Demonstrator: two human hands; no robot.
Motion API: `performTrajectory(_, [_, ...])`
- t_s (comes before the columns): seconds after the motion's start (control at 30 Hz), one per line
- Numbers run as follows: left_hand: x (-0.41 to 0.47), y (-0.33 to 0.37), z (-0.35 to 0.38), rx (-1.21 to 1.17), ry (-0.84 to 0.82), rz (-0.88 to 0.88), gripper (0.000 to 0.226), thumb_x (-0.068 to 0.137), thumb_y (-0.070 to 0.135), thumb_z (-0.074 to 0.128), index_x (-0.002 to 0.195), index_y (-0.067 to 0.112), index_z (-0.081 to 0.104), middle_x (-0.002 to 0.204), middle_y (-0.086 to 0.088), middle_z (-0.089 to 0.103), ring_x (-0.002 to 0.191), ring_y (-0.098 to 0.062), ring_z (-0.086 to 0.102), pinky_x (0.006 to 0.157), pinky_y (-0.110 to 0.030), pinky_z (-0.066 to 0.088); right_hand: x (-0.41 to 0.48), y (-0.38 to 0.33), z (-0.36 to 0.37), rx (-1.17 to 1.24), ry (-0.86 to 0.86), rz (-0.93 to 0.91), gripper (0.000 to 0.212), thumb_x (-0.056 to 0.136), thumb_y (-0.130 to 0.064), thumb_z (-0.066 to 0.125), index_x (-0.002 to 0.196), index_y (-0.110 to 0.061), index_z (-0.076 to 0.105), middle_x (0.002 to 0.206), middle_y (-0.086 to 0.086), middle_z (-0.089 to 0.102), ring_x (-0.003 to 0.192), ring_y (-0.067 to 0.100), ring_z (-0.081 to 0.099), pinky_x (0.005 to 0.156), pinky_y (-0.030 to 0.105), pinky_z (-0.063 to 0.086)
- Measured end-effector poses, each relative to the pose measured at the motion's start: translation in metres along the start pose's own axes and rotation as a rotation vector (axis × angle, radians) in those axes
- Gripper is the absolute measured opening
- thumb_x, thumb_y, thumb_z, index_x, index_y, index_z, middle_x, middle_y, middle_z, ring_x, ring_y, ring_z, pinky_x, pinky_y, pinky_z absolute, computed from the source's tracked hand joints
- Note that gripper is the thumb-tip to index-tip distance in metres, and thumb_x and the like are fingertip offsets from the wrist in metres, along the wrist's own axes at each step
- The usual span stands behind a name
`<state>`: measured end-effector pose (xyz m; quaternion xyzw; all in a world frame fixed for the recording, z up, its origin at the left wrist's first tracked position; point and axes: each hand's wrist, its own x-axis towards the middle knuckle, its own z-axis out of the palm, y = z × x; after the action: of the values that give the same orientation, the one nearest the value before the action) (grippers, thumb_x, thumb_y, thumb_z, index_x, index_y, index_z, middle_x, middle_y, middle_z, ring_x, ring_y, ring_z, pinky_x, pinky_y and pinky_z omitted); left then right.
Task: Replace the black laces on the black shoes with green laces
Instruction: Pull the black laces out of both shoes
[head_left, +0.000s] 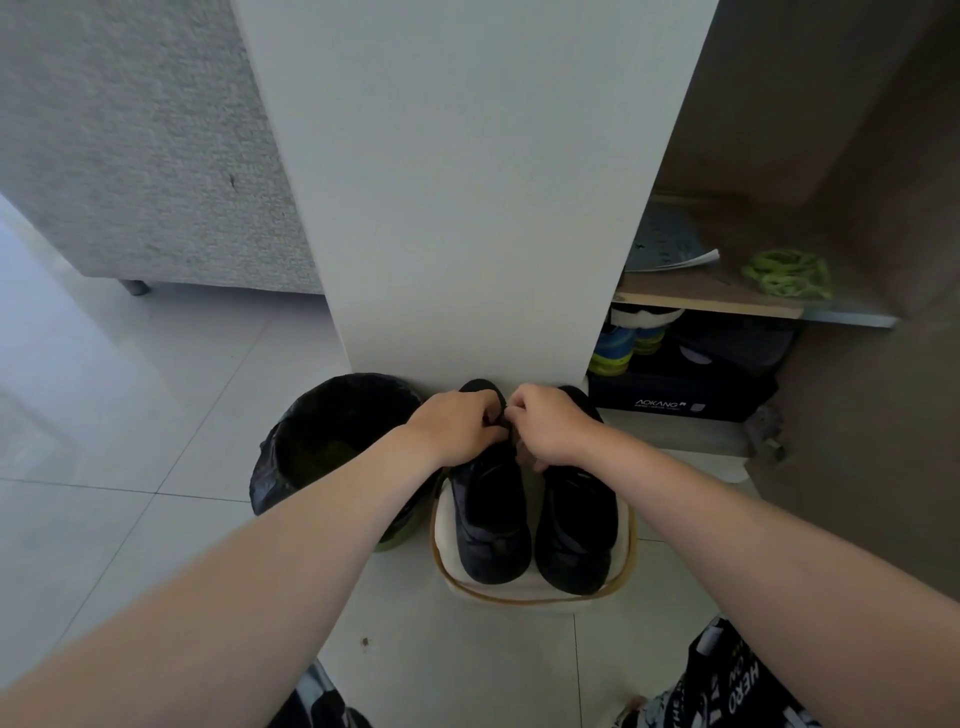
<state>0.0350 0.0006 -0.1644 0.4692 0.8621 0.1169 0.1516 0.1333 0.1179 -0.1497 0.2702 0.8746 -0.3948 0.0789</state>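
Two black shoes stand side by side on a white stool (524, 590), heels toward me. Both my hands work at the front lacing of the left shoe (491, 519). My left hand (460, 423) and my right hand (550, 423) have curled fingers that meet over the black lace (503, 418) and pinch it. The right shoe (576, 525) stands untouched beside it. A bundle of green laces (787, 273) lies on a cabinet shelf at the right.
A bin lined with a black bag (337, 441) stands left of the stool. A white cabinet panel (467, 208) rises behind the shoes. The open cabinet at right holds a dark shoebox (675, 400) and colourful shoes (621, 348). A grey sofa (130, 156) is at left.
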Motion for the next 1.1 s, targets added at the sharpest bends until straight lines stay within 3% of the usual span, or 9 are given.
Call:
performTrajectory(0.1, [-0.003,0.002,0.001,-0.029,0.034,0.020,0.005,0.093,0.031,0.055,0.094,0.026,0.055,0.100,-0.004,0.067,0.096,-0.028,0.062,0.071,-0.033,0.041,0.001,0.002,0.005,0.085,0.031,-0.016,0.020,0.101,-0.019,0.053,0.083,-0.013,0.061,0.080,0.018,0.071,0.066,0.031,0.072,0.066,0.054,0.061])
performTrajectory(0.17, [-0.005,0.003,-0.001,-0.070,0.055,-0.011,0.007,0.093,0.022,0.051,0.095,0.022,0.058,0.101,-0.007,0.068,0.097,-0.030,0.062,0.074,-0.034,0.044,0.001,0.002,0.004,0.123,0.003,-0.014,0.005,0.094,-0.012,0.065,0.095,-0.016,0.062,0.082,0.011,0.070,0.062,0.022,0.069,0.065,0.045,0.063])
performTrajectory(0.27, [-0.005,0.000,-0.005,-0.138,0.057,-0.084,0.019,0.095,0.020,0.048,0.107,0.017,0.062,0.108,-0.008,0.068,0.101,-0.028,0.061,0.079,-0.032,0.045,0.000,0.003,0.003,0.146,-0.037,0.045,0.023,0.088,-0.007,0.073,0.110,-0.012,0.066,0.078,0.008,0.067,0.062,0.019,0.066,0.063,0.037,0.061])
performTrajectory(0.5, [-0.002,-0.003,-0.006,-0.101,-0.093,-0.071,0.012,0.098,0.030,0.047,0.087,0.025,0.046,0.103,-0.009,0.064,0.093,-0.027,0.057,0.073,-0.033,0.039,0.002,-0.010,-0.014,0.197,-0.005,0.104,0.027,0.097,-0.011,0.051,0.119,-0.001,0.063,0.097,0.012,0.063,0.072,0.024,0.064,0.053,0.032,0.057])
performTrajectory(0.67, [-0.001,-0.004,-0.012,-0.208,-0.111,-0.118,0.010,0.096,0.022,0.047,0.090,0.020,0.054,0.083,0.003,0.061,0.081,-0.021,0.058,0.069,-0.031,0.044,-0.006,-0.013,-0.010,0.087,-0.155,0.091,0.014,0.089,-0.021,0.061,0.086,-0.010,0.068,0.082,0.006,0.066,0.076,0.028,0.065,0.068,0.036,0.057])
performTrajectory(0.77, [-0.001,-0.008,-0.011,-0.353,-0.127,-0.147,0.013,0.099,0.020,0.046,0.090,0.019,0.055,0.090,0.002,0.070,0.072,-0.017,0.061,0.067,-0.035,0.054,-0.007,-0.013,-0.020,0.053,-0.140,0.104,0.018,0.088,-0.020,0.061,0.076,-0.007,0.066,0.067,0.003,0.067,0.064,0.025,0.063,0.058,0.024,0.047])
performTrajectory(0.93, [-0.002,-0.007,-0.012,-0.298,-0.141,-0.095,0.020,0.100,0.023,0.046,0.081,0.029,0.049,0.099,0.002,0.070,0.077,-0.012,0.060,0.067,-0.028,0.044,-0.009,-0.021,-0.032,-0.170,-0.007,0.058,0.029,0.084,-0.028,0.060,0.062,-0.011,0.055,0.056,0.003,0.048,0.054,0.026,0.053,0.050,0.026,0.036])
performTrajectory(1.0, [-0.001,-0.009,-0.012,-0.395,-0.161,-0.133,0.016,0.101,0.023,0.046,0.087,0.024,0.054,0.094,0.001,0.070,0.069,-0.014,0.059,0.065,-0.029,0.050,-0.010,-0.025,-0.031,-0.101,0.027,0.007,0.030,0.085,-0.026,0.061,0.060,-0.011,0.063,0.061,0.004,0.059,0.063,0.022,0.054,0.058,0.031,0.038])
performTrajectory(1.1, [-0.002,-0.010,-0.014,-0.472,-0.180,-0.156,0.016,0.101,0.021,0.044,0.103,0.012,0.057,0.086,0.000,0.066,0.062,-0.016,0.057,0.060,-0.032,0.051,-0.009,-0.018,-0.027,0.284,-0.037,0.018,0.031,0.090,-0.024,0.065,0.063,-0.009,0.067,0.070,0.011,0.071,0.069,0.020,0.061,0.074,0.037,0.052])
